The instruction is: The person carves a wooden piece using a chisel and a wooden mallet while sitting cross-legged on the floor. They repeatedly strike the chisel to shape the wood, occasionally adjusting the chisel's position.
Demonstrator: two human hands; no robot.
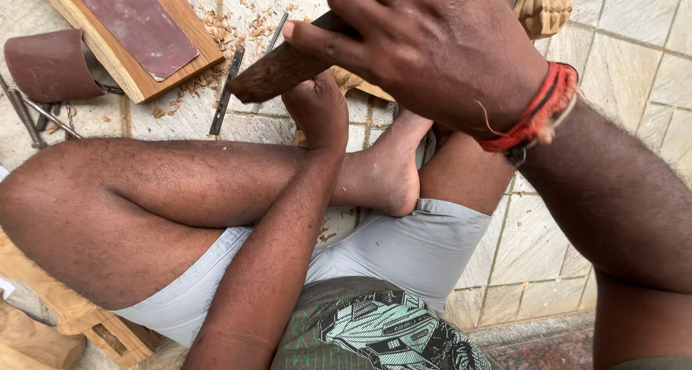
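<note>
Right hand [432, 49] wraps tightly around a dark wooden mallet [277, 73], head jutting left over the tiled floor [634, 60]. Left hand [317, 110] sits beneath it, fisted; contents cannot be told. Chisels [227, 89] lie nearby.

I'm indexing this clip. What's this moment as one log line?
right hand: grips wooden mallet | left hand: beneath it, contents hidden | floor: chisels, wood shavings, sandpaper block

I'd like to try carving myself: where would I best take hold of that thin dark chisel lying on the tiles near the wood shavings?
Grip the dark chisel around its upper half, coming from above. It lies flat on the tiled floor, long and narrow, its near end by the knee; the left side is free, a second thin tool lies to its right.
</note>
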